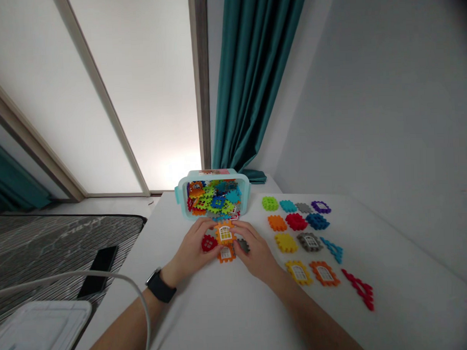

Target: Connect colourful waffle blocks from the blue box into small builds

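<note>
My left hand (195,245) and my right hand (255,248) meet over the table, both closed on an orange building tile with a white window (225,232). My left hand grips its left side, my right hand its right side. Just below it, a second orange window tile (226,254) touches or overlaps its lower edge; I cannot tell if they are joined. A red tile (209,243) shows beside my left fingers, and a grey tile (243,244) lies partly hidden by my right hand.
Behind my hands stands a light-blue bin (247,197) full of mixed tiles. Rows of tiles, among them a yellow tile (286,242) and a red roof-shaped piece (359,289), lie at right on the white table (231,318). A white cable (140,295) crosses my left forearm. A phone (98,271) lies at left.
</note>
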A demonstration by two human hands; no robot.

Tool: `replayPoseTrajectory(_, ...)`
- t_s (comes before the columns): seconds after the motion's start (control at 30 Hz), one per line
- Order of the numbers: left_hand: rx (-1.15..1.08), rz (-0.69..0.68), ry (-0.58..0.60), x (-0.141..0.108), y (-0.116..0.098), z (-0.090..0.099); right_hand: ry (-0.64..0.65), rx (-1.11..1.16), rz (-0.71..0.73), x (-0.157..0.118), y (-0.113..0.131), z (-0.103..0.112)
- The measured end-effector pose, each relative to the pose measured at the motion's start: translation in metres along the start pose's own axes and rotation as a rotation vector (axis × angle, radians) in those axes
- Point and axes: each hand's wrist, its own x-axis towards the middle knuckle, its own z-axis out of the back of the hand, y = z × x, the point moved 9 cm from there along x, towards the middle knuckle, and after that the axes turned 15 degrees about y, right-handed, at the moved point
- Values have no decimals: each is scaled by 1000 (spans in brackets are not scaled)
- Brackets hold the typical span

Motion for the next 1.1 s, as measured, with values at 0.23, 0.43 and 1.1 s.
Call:
replayPoseTrajectory(0.23, -190, 25, 94, 2, -1, -9, -28, -50, -17, -4, -3, 5)
replayPoseTrajectory(0.43, -603, 199, 76, 2, 21, -26, 37, 258, -303, -1, -22, -6)
replayPoseTrajectory(1.1, -1326, 343, 47, 1, 26, -50, -7, 867, -472, 0, -36, -21)
